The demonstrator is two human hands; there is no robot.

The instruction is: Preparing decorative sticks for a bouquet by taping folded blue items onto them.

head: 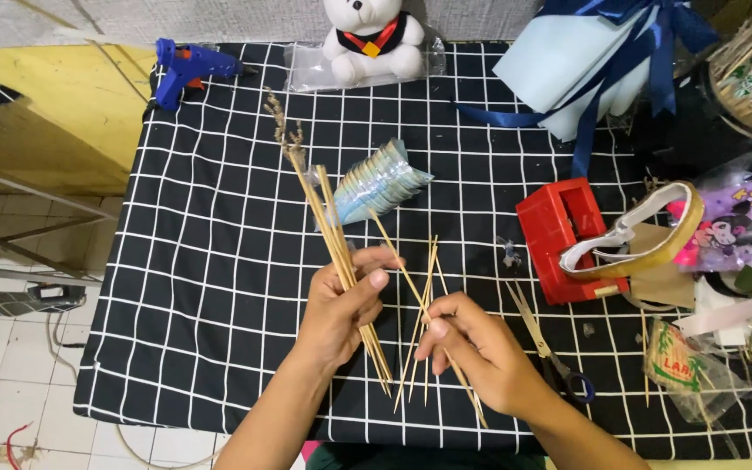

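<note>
My left hand point(341, 306) grips a bundle of thin bamboo skewers point(331, 228) that slants up and to the left; dried glue or fluff clings to the far tips. My right hand point(476, 348) rests on the black cloth with white grid lines point(211, 261), its fingers pinching one of several loose skewers point(426, 287) fanned out between the two hands. A stack of folded pale blue-green paper pieces point(380, 184) lies just beyond the bundle.
A blue glue gun point(186, 68) sits at the far left corner, a white teddy bear point(372, 36) at the back. A red tape dispenser point(567, 235), scissors point(548, 348), blue ribbon with pale wrapping point(585, 61) and packets crowd the right side.
</note>
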